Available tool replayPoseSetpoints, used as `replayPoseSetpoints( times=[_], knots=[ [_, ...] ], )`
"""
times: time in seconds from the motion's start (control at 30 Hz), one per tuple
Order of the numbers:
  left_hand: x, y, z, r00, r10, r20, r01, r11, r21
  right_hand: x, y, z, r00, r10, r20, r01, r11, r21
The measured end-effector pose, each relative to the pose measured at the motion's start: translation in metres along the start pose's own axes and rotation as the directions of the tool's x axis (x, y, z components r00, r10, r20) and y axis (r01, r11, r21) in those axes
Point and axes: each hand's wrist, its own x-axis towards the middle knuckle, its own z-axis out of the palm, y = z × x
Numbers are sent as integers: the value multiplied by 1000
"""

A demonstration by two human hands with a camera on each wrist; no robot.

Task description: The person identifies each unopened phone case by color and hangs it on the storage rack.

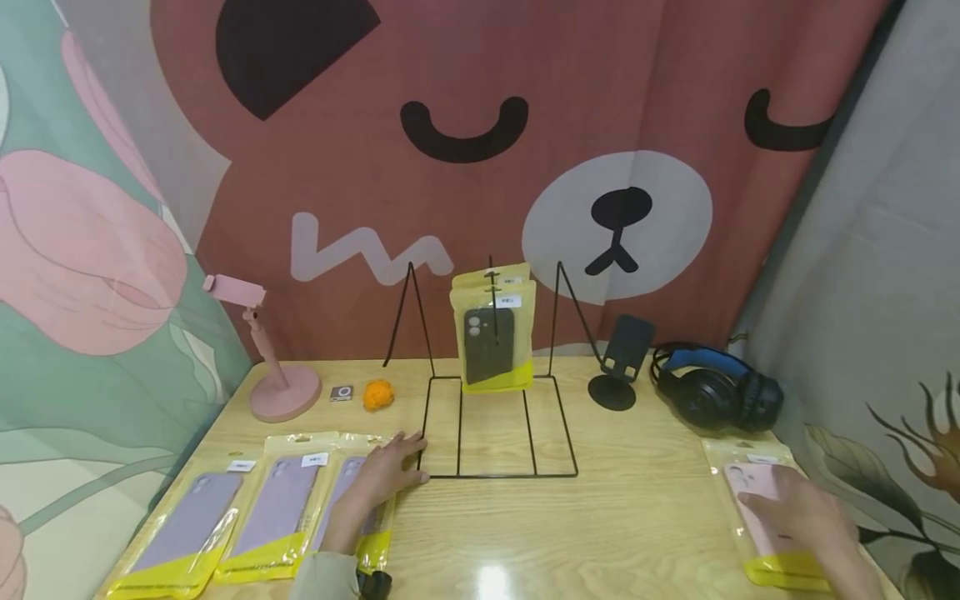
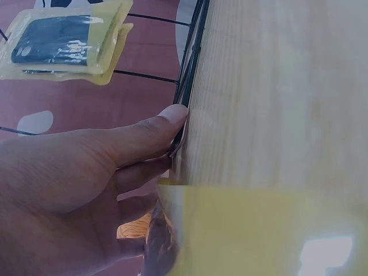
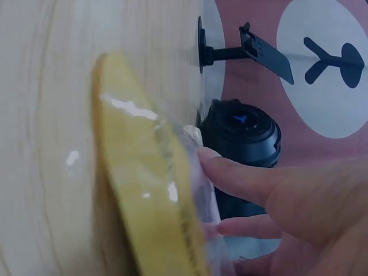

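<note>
Right hand: right hand [image 1: 806, 510] lies flat, fingers straight, on the pink phone case packet [image 1: 765, 508] at the tabletop's near right corner; the right wrist view shows fingertips [image 3: 210, 158] resting on its clear film.
Pink phone case packet: clear front, yellow border and yellow bottom band, a pale pink case inside, a small white label at the top whose print is too small to read.
Left hand: left hand [image 1: 386, 471] rests with fingers extended on the rightmost purple phone case packet [image 1: 352, 500] near the front left edge; its fingertips [image 2: 172, 115] touch the front wire of the black wire display rack [image 1: 495, 425].
Purple packets: two more purple phone case packets [image 1: 232, 517] lie side by side to the left of that one, all yellow-edged with white labels, writing unreadable.
Rack: stands mid-tabletop; a dark phone case packet [image 1: 491, 342] hangs on its centre hook, another yellow packet behind it.
Tabletop: light wood tabletop [image 1: 637, 517].
Back left: pink phone stand [image 1: 273, 367], small grey square object [image 1: 341, 392], orange ball [image 1: 378, 395].
Back right: black phone stand [image 1: 618, 367], black-and-blue headphones [image 1: 712, 392].
Backdrop: bear-face curtain [image 1: 525, 150].
</note>
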Motion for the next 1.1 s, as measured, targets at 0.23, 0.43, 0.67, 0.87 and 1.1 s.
replayPoseSetpoints(
  times=[0.23,0.43,0.67,0.87,1.1],
  knots=[
    [-1,3,0,1000,8,8,-8,1000,-3,4,-10,4,1000,19,4,-19,994,107],
    [-1,3,0,1000,6,10,-6,1000,-7,-3,-19,5,952,-246,-180,272,953,134],
    [-1,2,0,1000,-4,1,4,1000,-16,-10,-43,-4,879,-347,-327,420,888,189],
    [-2,2,0,1000,-10,4,10,999,-30,-25,-68,-15,859,-348,-375,447,867,219],
    [-1,1,0,1000,-10,10,11,1000,-29,-52,-106,-30,841,-374,-391,518,766,381]
  ],
)
